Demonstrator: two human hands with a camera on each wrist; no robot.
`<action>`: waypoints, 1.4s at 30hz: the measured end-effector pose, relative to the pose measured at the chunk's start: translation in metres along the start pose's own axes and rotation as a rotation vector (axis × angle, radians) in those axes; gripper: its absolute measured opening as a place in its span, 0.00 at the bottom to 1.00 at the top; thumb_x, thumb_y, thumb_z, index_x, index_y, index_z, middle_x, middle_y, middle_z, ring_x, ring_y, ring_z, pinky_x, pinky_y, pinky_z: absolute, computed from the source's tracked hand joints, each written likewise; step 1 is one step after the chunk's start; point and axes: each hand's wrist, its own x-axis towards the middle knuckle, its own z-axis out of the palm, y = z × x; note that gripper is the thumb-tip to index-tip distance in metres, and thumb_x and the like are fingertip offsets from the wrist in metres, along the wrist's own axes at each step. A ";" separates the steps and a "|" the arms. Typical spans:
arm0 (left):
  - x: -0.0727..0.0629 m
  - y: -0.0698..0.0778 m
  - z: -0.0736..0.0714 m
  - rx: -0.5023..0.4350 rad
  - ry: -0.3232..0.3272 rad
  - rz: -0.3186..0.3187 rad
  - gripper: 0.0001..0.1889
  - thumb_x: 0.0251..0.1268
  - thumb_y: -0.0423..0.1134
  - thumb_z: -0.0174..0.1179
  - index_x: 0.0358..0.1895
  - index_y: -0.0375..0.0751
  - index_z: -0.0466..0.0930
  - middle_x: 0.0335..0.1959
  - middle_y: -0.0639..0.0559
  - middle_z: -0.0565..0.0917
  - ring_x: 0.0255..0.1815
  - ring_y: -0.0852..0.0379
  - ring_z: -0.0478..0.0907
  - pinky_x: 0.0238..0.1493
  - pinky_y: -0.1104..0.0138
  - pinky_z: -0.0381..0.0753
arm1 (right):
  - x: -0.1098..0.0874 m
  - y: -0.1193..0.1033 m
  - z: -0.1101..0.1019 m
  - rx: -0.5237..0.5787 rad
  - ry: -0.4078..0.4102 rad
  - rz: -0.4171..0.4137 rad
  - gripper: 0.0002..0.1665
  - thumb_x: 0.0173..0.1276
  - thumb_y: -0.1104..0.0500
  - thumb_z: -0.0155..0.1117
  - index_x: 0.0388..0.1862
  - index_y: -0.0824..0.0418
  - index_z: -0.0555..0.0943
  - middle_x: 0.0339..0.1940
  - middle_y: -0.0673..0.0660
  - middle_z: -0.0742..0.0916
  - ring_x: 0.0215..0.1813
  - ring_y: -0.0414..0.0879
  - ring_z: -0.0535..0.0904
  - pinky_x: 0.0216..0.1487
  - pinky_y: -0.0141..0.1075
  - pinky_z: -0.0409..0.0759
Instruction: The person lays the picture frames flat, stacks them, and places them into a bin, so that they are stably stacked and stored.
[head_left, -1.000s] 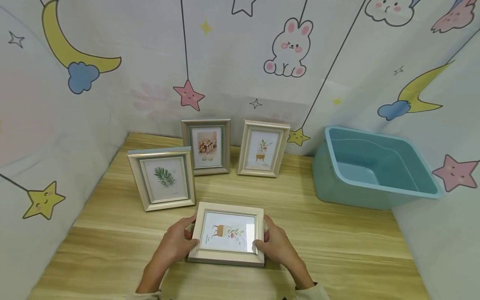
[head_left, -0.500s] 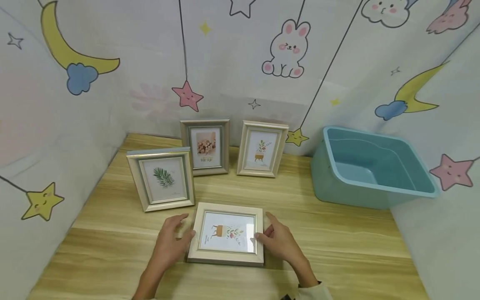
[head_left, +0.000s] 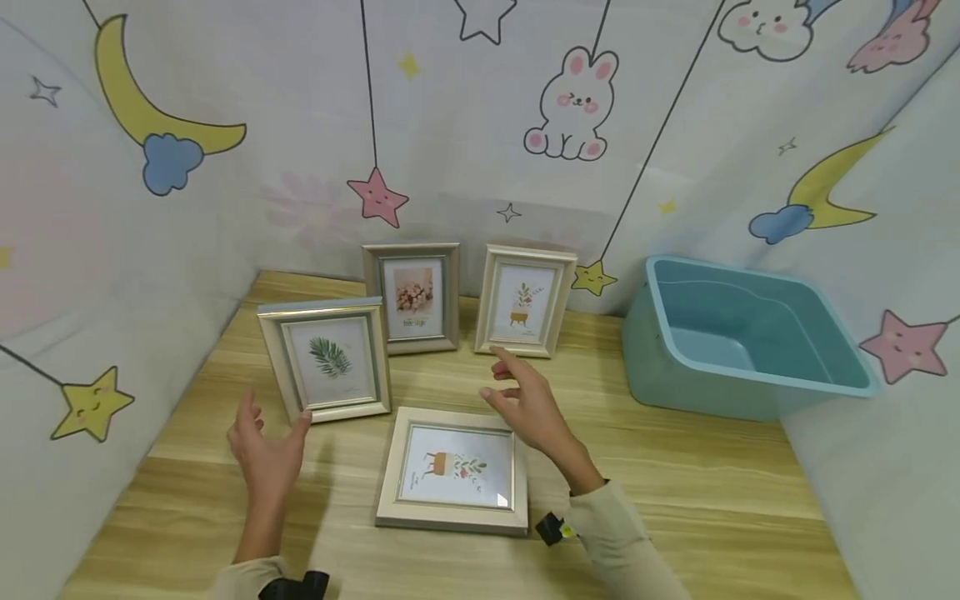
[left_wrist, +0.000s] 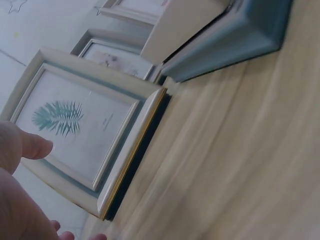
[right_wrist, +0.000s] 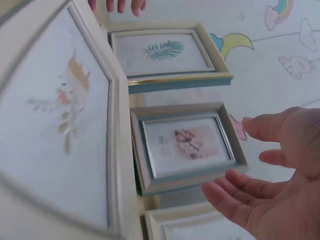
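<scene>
A cream picture frame (head_left: 461,421) with a plant-pot print lies flat on the wooden table, and neither hand holds it. My left hand (head_left: 266,458) is spread beside the standing leaf-print frame (head_left: 337,412). In the left wrist view its thumb (left_wrist: 35,146) overlaps that frame; whether they touch, I cannot tell. My right hand (head_left: 534,408) hovers over the far right corner of the flat frame, fingers parted and holding nothing. Beyond its fingertips stands a second plant-pot frame (head_left: 517,346). A flower-photo frame (head_left: 416,342) stands to the left of that one.
At the table's right stands a light blue plastic tub (head_left: 697,383). A printed white cloth (head_left: 465,125) hangs behind and along both sides of the wooden table (head_left: 675,500). Black wrist cameras (head_left: 551,528) sit at the cream sleeves (head_left: 618,525).
Both hands have let go of the flat frame. My left hand has moved left to the leaf-print frame; my right hand has lifted and gone away from me. The frames have stayed put.
</scene>
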 end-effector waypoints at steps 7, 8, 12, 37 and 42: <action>0.022 0.002 -0.001 -0.057 -0.179 -0.136 0.44 0.66 0.35 0.63 0.80 0.40 0.46 0.73 0.26 0.57 0.74 0.30 0.55 0.71 0.39 0.61 | 0.052 -0.018 0.030 0.063 -0.095 -0.136 0.41 0.69 0.65 0.67 0.78 0.58 0.62 0.64 0.68 0.76 0.65 0.61 0.74 0.56 0.49 0.84; 0.023 0.003 0.000 -0.071 -0.203 -0.154 0.44 0.67 0.35 0.62 0.81 0.41 0.45 0.73 0.27 0.57 0.74 0.31 0.55 0.71 0.40 0.62 | 0.057 -0.021 0.035 0.067 -0.103 -0.145 0.43 0.68 0.64 0.67 0.79 0.57 0.61 0.64 0.67 0.76 0.65 0.61 0.74 0.55 0.49 0.84; 0.023 0.009 0.006 -0.090 -0.239 -0.188 0.42 0.69 0.35 0.60 0.81 0.42 0.47 0.73 0.30 0.62 0.72 0.36 0.61 0.63 0.57 0.71 | 0.075 -0.030 0.057 0.052 -0.144 -0.186 0.46 0.69 0.61 0.68 0.81 0.52 0.57 0.70 0.66 0.72 0.66 0.60 0.75 0.54 0.46 0.85; 0.025 0.011 0.024 -0.184 -0.117 -0.204 0.36 0.69 0.31 0.59 0.77 0.40 0.56 0.67 0.34 0.70 0.64 0.44 0.68 0.53 0.67 0.71 | 0.119 -0.048 0.100 -0.132 0.073 -0.393 0.28 0.66 0.66 0.69 0.66 0.60 0.78 0.43 0.60 0.84 0.43 0.49 0.83 0.44 0.32 0.78; 0.032 0.022 0.028 -0.205 -0.069 -0.162 0.34 0.67 0.31 0.60 0.75 0.38 0.60 0.69 0.35 0.68 0.69 0.41 0.65 0.69 0.51 0.68 | 0.117 -0.048 0.093 -0.020 0.163 -0.432 0.27 0.62 0.70 0.71 0.61 0.65 0.81 0.40 0.63 0.85 0.40 0.52 0.85 0.40 0.29 0.82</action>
